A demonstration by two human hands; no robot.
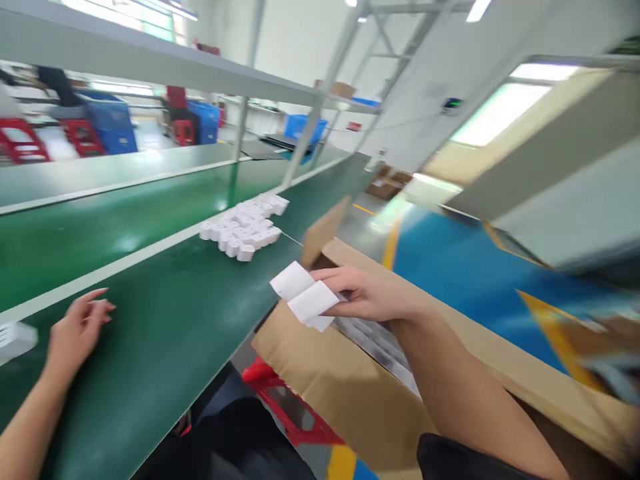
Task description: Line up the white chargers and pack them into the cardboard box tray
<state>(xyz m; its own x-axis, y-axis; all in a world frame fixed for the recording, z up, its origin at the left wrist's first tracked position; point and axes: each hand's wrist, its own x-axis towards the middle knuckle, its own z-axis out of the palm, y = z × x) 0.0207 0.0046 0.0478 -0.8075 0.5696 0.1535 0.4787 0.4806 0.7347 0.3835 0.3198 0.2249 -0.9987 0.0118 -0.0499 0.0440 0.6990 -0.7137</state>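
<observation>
Right hand (pixel 370 293) gripping small white boxes (pixel 305 297) over cardboard carton (pixel 320 380), left hand (pixel 75 330) loosely spread on smooth green bench (pixel 165 320)

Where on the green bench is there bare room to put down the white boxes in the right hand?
Bare green surface lies between the left hand and the pile of white boxes, up to the white divider strip. The right hand holds white boxes over the cardboard carton. The pile is crowded; one box sits left.

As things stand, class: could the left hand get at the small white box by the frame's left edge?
Probably yes. The left hand rests open on the green bench, with the white box just beside it and nothing lying between them.
</observation>
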